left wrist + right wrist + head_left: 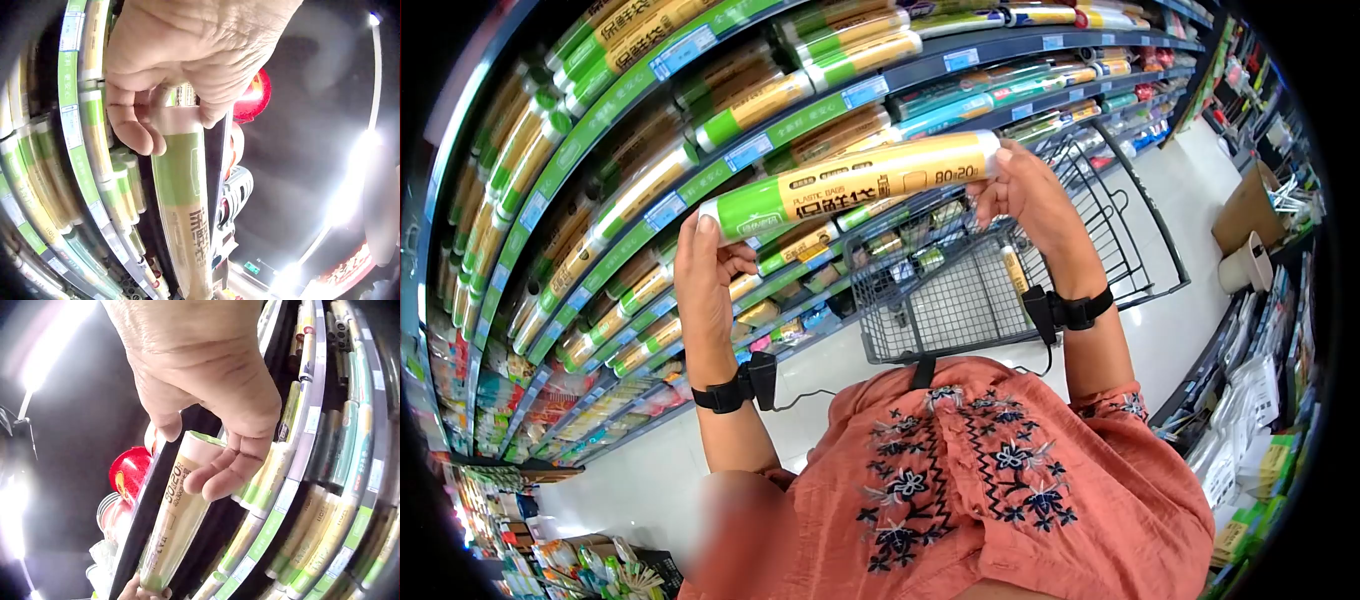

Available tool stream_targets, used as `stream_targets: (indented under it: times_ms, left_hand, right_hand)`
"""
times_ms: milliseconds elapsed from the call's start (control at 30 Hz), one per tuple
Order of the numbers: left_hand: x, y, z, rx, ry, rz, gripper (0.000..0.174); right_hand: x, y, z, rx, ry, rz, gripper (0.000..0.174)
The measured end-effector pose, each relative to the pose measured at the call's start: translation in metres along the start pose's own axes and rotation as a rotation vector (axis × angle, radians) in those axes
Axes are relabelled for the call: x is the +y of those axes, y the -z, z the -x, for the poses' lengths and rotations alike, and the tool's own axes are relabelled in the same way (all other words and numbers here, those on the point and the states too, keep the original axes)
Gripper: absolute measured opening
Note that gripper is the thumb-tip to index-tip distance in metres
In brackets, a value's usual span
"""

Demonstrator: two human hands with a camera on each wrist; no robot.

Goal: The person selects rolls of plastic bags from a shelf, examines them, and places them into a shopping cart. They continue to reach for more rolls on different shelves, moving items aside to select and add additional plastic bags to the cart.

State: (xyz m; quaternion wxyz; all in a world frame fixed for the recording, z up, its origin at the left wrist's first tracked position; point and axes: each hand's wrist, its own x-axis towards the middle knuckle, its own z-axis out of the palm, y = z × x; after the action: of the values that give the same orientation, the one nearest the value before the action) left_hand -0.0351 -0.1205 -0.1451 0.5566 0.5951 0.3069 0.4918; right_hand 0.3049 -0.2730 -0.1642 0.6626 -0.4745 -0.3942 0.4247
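Note:
A long roll of plastic bags, yellow with a green end and dark lettering, is held level in front of the shelves. My left hand grips its green end, thumb on the near side. At the opposite end, marked 80 and 20, my right hand holds the roll by its tip. In the left wrist view, thumb and fingers pinch the clear end of the roll. The right wrist view shows the pale end of the roll between thumb and fingers, with the left fingertips at its far end.
Shelves with price-tag rails hold many similar rolls. A wire shopping cart stands ahead, with a yellow roll inside. To the right are a cardboard box, a pale bin and another stocked shelf. Pale floor shows between.

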Motion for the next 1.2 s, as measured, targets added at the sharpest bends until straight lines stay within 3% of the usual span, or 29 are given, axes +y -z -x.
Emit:
stream_targets:
  times_ms: [333,533,733,867,1000,1033,1200]
  left_hand:
    - [0.011,-0.038,-0.005,-0.027,-0.009,-0.121,0.051]
    - [0.029,-0.022,-0.016,-0.071,-0.091,0.017,0.043]
    - [0.072,-0.007,-0.033,0.008,-0.201,-0.127,0.057]
    - [0.104,0.012,-0.066,0.129,-0.391,-0.285,0.062]
    - [0.143,0.032,-0.107,0.192,-0.512,-0.403,0.061]
    - [0.147,0.04,-0.124,0.198,-0.559,-0.391,0.053]
    - [0.184,0.064,-0.191,0.273,-0.667,-0.411,0.047]
  right_hand:
    - [-0.01,0.027,-0.008,0.053,0.164,-0.158,0.049]
    - [-0.027,0.02,-0.038,0.007,0.165,-0.07,0.043]
    - [-0.068,-0.015,-0.076,-0.051,0.219,-0.03,0.048]
    - [-0.102,-0.044,-0.114,-0.155,0.307,0.003,0.053]
    - [-0.136,-0.077,-0.164,-0.145,0.451,0.028,0.058]
    - [-0.149,-0.087,-0.17,-0.157,0.447,0.048,0.054]
    - [-0.182,-0.128,-0.237,-0.234,0.571,0.047,0.049]
